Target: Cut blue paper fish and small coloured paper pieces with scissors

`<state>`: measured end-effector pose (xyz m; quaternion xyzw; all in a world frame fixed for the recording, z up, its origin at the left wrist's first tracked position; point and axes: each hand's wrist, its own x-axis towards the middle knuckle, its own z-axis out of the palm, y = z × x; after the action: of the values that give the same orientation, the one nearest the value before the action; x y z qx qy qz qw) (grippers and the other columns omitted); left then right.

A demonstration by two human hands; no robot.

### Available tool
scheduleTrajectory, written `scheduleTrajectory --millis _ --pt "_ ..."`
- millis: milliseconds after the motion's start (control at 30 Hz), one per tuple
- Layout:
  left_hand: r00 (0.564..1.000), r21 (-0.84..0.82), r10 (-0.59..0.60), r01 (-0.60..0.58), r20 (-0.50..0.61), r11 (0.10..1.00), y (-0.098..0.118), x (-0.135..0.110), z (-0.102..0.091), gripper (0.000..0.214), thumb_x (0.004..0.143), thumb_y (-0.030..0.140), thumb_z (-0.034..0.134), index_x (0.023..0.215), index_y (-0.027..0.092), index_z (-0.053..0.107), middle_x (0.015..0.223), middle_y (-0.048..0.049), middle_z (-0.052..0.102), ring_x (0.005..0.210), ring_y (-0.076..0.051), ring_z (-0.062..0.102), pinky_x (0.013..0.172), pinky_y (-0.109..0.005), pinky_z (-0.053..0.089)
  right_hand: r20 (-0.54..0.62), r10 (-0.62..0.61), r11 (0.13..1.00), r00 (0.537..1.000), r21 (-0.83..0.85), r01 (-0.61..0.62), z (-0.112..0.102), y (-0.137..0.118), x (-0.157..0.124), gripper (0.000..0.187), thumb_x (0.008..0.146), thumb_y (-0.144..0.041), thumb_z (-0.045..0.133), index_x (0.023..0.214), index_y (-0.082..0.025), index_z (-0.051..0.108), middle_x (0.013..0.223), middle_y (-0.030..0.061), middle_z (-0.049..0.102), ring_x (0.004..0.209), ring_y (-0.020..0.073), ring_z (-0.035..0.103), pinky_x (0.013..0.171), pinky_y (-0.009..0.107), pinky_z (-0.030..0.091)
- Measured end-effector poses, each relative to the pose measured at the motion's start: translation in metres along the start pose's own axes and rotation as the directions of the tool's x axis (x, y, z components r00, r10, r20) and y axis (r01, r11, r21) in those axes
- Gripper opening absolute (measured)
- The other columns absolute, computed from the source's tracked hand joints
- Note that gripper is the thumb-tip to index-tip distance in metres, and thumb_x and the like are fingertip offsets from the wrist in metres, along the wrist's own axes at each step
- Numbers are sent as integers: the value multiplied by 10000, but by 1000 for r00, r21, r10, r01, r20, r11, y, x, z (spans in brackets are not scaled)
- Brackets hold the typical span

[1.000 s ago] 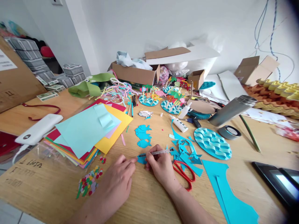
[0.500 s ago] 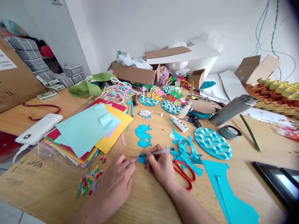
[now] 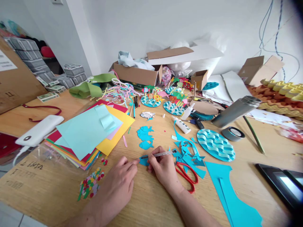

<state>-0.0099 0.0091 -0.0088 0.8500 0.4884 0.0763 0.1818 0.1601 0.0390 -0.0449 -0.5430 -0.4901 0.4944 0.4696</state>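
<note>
Two hands are present over the near middle of the bench (image 3: 146,209). The right hand (image 3: 162,168) pinches one pen (image 3: 165,153), its tip down on one small blue fish (image 3: 144,161). This fish lies on the bench between the hands, partly covered by the right. The left hand (image 3: 119,181) lies low with its fingers together, fingertips at the fish's left edge; no grasp is seen.

Just far of the work fish are what appear to be three blue cut-outs (image 3: 145,137) in a column, the upper two overlapping. Beyond them lies one white fish (image 3: 147,115).

To the right: one pair of red-handled scissors (image 3: 187,177), partly beneath one heap of blue scraps (image 3: 189,154), the pieces too tangled to count; one large blue sheet (image 3: 240,201), near; and one wavy disc (image 3: 216,145), flat. Two glue bottles are noted, one lying (image 3: 182,126) and one tilted (image 3: 187,112). Farther right are one roll of tape (image 3: 233,134), one leaning flask (image 3: 236,112) and one green stem (image 3: 253,135).

To the left: one stack of coloured paper (image 3: 90,132), sheets not countable; one heap of paper dots (image 3: 92,183), likewise; and one power bank (image 3: 40,130).
</note>
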Motion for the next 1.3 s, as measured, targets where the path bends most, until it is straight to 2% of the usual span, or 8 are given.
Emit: scheduleTrajectory --millis 433,1033,1300 --pt "1000 13 -3 3 -9 1000 1 0 -1 321 729 -73 389 840 186 544 1178 -58 631 993 -236 515 840 -424 504 -9 24 1000 1000 6 -24 0 -2 -1 152 798 -251 585 713 -222 462 403 -84 526 326 117 536 341 173 357" --pt "1000 -6 -22 22 -2 1000 1 -1 -2 351 742 -70 398 893 199 566 1188 -39 630 1017 -223 511 868 -394 487 -6 35 999 999 13 -34 0 -1 -2 147 786 -246 577 717 -228 448 414 -97 509 321 115 523 332 172 338" --pt "1000 10 -16 16 2 1000 1 0 -2 350 745 -70 388 905 187 562 1185 -56 628 1024 -232 506 884 -415 484 -2 27 1000 1000 8 -27 0 -2 -2 142 781 -221 570 707 -228 450 407 -91 510 324 120 521 341 181 343"
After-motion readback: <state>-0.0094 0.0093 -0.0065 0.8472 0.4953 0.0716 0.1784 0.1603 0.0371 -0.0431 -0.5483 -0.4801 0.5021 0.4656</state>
